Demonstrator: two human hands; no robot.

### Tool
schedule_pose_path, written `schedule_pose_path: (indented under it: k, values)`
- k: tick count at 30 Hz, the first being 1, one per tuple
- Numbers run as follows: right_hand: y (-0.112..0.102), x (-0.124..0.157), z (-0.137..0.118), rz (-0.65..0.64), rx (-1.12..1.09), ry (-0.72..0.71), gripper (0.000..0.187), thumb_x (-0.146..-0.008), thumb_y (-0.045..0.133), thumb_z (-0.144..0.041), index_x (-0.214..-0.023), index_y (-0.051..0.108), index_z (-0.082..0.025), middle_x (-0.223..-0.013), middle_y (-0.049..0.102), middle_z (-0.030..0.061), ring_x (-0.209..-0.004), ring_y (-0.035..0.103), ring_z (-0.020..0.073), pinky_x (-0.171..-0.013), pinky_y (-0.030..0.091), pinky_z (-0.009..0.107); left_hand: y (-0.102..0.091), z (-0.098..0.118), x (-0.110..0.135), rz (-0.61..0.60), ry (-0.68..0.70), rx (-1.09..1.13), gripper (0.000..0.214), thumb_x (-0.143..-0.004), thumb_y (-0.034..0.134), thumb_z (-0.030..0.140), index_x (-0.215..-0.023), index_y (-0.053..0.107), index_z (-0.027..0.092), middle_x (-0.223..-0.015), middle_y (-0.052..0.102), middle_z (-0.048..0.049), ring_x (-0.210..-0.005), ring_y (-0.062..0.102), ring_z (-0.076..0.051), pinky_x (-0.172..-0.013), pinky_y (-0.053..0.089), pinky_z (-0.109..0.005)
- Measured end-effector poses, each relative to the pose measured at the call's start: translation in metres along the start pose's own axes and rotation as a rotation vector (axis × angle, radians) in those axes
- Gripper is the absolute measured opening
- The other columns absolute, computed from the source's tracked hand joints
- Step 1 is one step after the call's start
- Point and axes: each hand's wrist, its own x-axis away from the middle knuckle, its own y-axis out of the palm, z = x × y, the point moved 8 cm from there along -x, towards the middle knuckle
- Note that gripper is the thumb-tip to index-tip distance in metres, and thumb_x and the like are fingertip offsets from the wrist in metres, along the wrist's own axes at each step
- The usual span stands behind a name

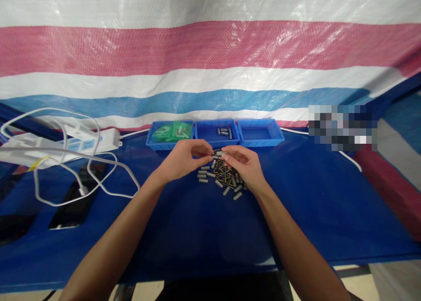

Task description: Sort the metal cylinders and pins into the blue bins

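Over a pile on the table, my left hand (pixel 186 160) has thumb and fingers pinched together on something small and dark that I cannot make out. Facing it, my right hand (pixel 247 164) pinches a small grey metal cylinder (pixel 220 153), and the two sets of fingertips nearly meet. Beneath them lies a heap of brass-and-dark screws (pixel 224 175). Short grey metal cylinders (pixel 203 180) are scattered around and among the screws, partly hidden by my right hand.
Behind my hands stand three blue bins in a row: the left bin (pixel 151 139) holds green plastic bags, the middle bin (pixel 205 139) several metal cylinders, then the right bin (pixel 259 139). On the left are a power strip (pixel 108 139), white cables and a phone (pixel 70 211).
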Motion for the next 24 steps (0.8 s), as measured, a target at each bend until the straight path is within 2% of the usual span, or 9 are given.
schedule_pose_path:
  k: [2, 5, 9, 12, 14, 16, 19, 24]
  values:
    - [-0.003, -0.002, -0.001, 0.029, 0.040, -0.032, 0.026, -0.084, 0.084, -0.041, -0.104, 0.081, -0.024, -0.089, 0.079, 0.0034, -0.071, 0.069, 0.0163, -0.064, 0.055, 0.029, -0.001, -0.001, 0.002, -0.092, 0.023, -0.213, 0.011, -0.089, 0.074, 0.024, -0.095, 0.078, 0.016, -0.094, 0.080, -0.0043, -0.082, 0.074, -0.017, -0.082, 0.059, -0.027]
    - [-0.005, -0.004, -0.004, 0.052, 0.126, -0.084, 0.029, -0.087, 0.079, -0.038, -0.113, 0.080, -0.025, -0.109, 0.079, 0.0061, -0.073, 0.067, 0.0151, -0.061, 0.053, 0.028, 0.005, -0.005, 0.005, -0.227, 0.069, -0.409, 0.017, -0.089, 0.073, 0.017, -0.103, 0.081, 0.018, -0.102, 0.081, -0.0050, -0.088, 0.073, -0.018, -0.084, 0.056, -0.027]
    - [-0.005, -0.005, -0.006, 0.045, 0.174, -0.079, 0.045, -0.088, 0.075, -0.035, -0.133, 0.072, -0.028, -0.133, 0.073, 0.0086, -0.076, 0.068, 0.0151, -0.058, 0.051, 0.027, 0.017, -0.007, 0.006, -0.333, 0.129, -0.509, 0.023, -0.091, 0.068, 0.011, -0.107, 0.083, 0.019, -0.111, 0.081, -0.0073, -0.100, 0.074, -0.020, -0.092, 0.054, -0.027]
    - [-0.004, -0.003, -0.006, 0.027, 0.162, -0.062, 0.048, -0.089, 0.074, -0.036, -0.136, 0.070, -0.028, -0.140, 0.070, 0.0089, -0.080, 0.069, 0.0165, -0.058, 0.052, 0.027, 0.021, -0.010, 0.005, -0.349, 0.136, -0.533, 0.025, -0.091, 0.067, 0.008, -0.107, 0.083, 0.019, -0.111, 0.081, -0.0078, -0.102, 0.075, -0.020, -0.094, 0.053, -0.026]
    - [-0.004, -0.002, -0.006, 0.026, 0.167, -0.056, 0.042, -0.090, 0.073, -0.037, -0.130, 0.072, -0.026, -0.134, 0.073, 0.0089, -0.080, 0.069, 0.0171, -0.059, 0.053, 0.029, 0.020, -0.013, 0.004, -0.337, 0.132, -0.559, 0.025, -0.089, 0.067, 0.006, -0.104, 0.084, 0.018, -0.109, 0.081, -0.0082, -0.100, 0.075, -0.021, -0.093, 0.053, -0.026]
    - [-0.004, -0.002, -0.005, 0.029, 0.182, -0.047, 0.035, -0.090, 0.073, -0.038, -0.123, 0.075, -0.025, -0.114, 0.078, 0.0080, -0.077, 0.069, 0.0183, -0.060, 0.053, 0.030, 0.020, -0.014, 0.004, -0.321, 0.129, -0.590, 0.026, -0.088, 0.066, 0.005, -0.102, 0.083, 0.018, -0.106, 0.081, -0.0083, -0.097, 0.075, -0.021, -0.090, 0.053, -0.026]
    - [-0.002, -0.001, -0.002, 0.022, 0.197, -0.038, 0.030, -0.091, 0.072, -0.038, -0.117, 0.076, -0.024, -0.083, 0.075, 0.0040, -0.073, 0.067, 0.0194, -0.061, 0.053, 0.031, 0.020, -0.016, 0.003, -0.296, 0.118, -0.627, 0.026, -0.088, 0.065, 0.005, -0.102, 0.082, 0.017, -0.102, 0.080, -0.0080, -0.094, 0.075, -0.022, -0.087, 0.053, -0.027]
    - [0.000, 0.000, -0.003, 0.007, 0.189, -0.031, 0.028, -0.091, 0.072, -0.037, -0.115, 0.076, -0.023, -0.079, 0.073, 0.0026, -0.070, 0.067, 0.0189, -0.062, 0.053, 0.031, 0.022, -0.018, 0.003, -0.281, 0.105, -0.645, 0.021, -0.090, 0.066, 0.010, -0.104, 0.079, 0.017, -0.095, 0.079, -0.0076, -0.088, 0.074, -0.022, -0.081, 0.052, -0.028]
